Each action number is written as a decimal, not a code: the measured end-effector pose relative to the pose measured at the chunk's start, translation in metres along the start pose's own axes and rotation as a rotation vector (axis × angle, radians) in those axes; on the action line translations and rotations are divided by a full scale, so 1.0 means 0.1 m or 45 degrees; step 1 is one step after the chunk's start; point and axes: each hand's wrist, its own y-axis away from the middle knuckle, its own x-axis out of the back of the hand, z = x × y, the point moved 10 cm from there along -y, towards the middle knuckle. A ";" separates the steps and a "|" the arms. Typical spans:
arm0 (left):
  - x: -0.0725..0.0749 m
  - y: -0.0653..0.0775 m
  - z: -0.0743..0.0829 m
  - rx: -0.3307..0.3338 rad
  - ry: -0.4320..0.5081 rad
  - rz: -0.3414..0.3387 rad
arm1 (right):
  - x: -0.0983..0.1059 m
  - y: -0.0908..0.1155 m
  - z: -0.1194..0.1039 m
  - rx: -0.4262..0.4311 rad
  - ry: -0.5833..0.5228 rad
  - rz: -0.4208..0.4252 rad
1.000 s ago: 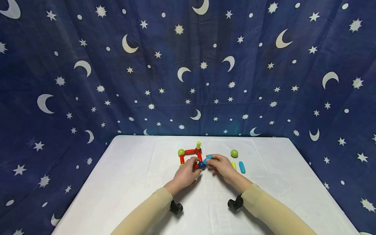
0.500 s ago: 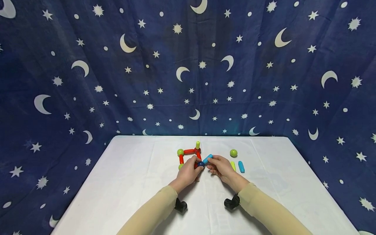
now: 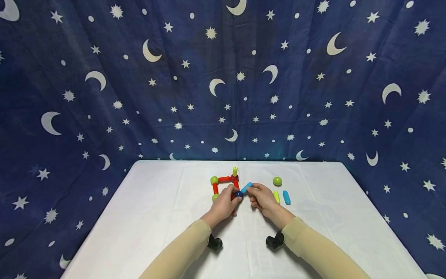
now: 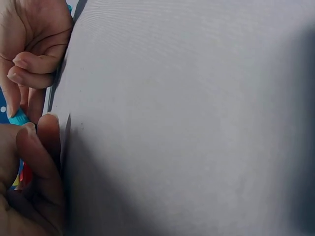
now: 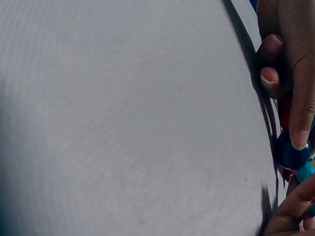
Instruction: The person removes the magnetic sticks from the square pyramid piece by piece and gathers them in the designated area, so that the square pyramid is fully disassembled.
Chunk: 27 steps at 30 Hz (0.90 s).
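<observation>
My left hand (image 3: 221,203) pinches a dark blue ball (image 3: 238,194), the near right corner of a square frame of magnetic sticks and balls. In the right wrist view my left thumb presses on this ball (image 5: 289,151). A light blue magnetic stick (image 3: 246,188) slants up and right from the ball, its lower end against it. My right hand (image 3: 263,199) pinches the stick near its upper end. Red sticks (image 3: 225,179) join green balls (image 3: 214,180) and a dark red ball (image 3: 234,178), on which a yellow-green stick (image 3: 235,171) stands upright. The frame's near side is mostly hidden by my left hand.
Right of the frame, a loose green ball (image 3: 277,181) lies on the white table (image 3: 146,228). Closer in, beside my right hand, lie a yellow-green stick (image 3: 276,197) and another blue stick (image 3: 287,197). A starry blue curtain (image 3: 195,97) hangs behind the table.
My left hand has shifted slightly right, its thumb now over the dark blue ball. More of the light blue stick shows between the ball and my right fingers. The last half second shows little movement.
</observation>
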 end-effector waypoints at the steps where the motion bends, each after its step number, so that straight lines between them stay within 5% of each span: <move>1: -0.01 0.00 0.00 0.004 0.015 -0.010 | 0.00 0.00 0.00 0.001 0.001 -0.001; 18: -0.03 0.02 0.00 0.010 -0.007 -0.019 | 0.00 0.01 -0.01 0.017 0.027 -0.012; 27: -0.04 0.05 0.00 0.036 0.052 -0.043 | 0.13 0.11 -0.18 0.050 0.058 -0.123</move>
